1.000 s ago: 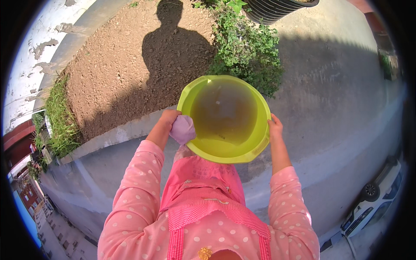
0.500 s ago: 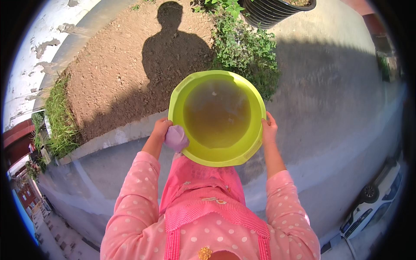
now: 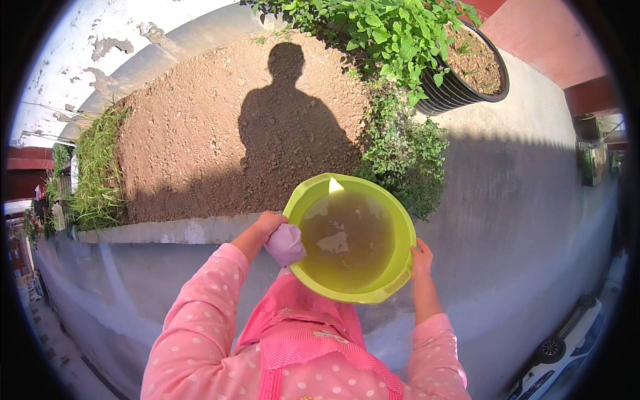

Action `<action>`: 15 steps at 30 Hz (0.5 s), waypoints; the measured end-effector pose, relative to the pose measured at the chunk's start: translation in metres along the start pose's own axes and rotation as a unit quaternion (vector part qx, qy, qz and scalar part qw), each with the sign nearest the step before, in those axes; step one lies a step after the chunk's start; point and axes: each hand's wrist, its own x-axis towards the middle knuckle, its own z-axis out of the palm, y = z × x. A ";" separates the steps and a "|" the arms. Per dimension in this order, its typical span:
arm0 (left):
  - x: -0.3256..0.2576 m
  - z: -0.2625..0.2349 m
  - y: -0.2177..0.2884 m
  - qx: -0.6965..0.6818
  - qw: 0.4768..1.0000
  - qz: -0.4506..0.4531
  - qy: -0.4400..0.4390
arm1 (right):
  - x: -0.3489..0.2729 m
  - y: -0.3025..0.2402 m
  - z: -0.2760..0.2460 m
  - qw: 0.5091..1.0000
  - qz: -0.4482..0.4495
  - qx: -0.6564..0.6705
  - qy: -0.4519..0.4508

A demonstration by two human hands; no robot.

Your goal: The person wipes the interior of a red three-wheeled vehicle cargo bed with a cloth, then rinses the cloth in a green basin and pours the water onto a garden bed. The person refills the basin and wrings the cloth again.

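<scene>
A lime-green basin [image 3: 313, 277] holds murky brown water [image 3: 350, 243] with pale reflections on its surface. I hold it in front of my body, between both hands. My left hand [image 3: 269, 227] grips the left rim, and a crumpled lilac cloth [image 3: 285, 245] hangs from that hand against the basin's outer side. My right hand [image 3: 421, 259] is closed on the lower right rim, its thumb on the edge. The fingers under the rim are hidden on both sides.
Ahead lies a bed of bare brown soil [image 3: 180, 147] behind a low concrete curb [image 3: 173, 231]. Grass [image 3: 97, 180] borders it at the left, and leafy plants [image 3: 403, 153] at the right. A ribbed black pot [image 3: 453, 93] stands beyond them. A white car [image 3: 560, 360] is at the lower right.
My view has tilted up and shows more of the soil bed and pot. The basin sits lower in view and is turned slightly, with its left side higher. Both hands keep their hold.
</scene>
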 end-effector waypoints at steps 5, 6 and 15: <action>0.030 -0.033 0.085 -0.103 0.992 -0.026 -0.069 | 0.078 -0.156 0.087 0.976 -0.011 -0.207 -0.063; 0.029 -0.031 0.123 -0.113 0.986 -0.052 -0.115 | 0.108 -0.179 0.088 0.965 -0.059 -0.244 -0.071; -0.030 -0.082 0.312 -0.059 0.973 0.186 -0.121 | 0.115 -0.320 0.191 0.944 -0.257 -0.194 -0.075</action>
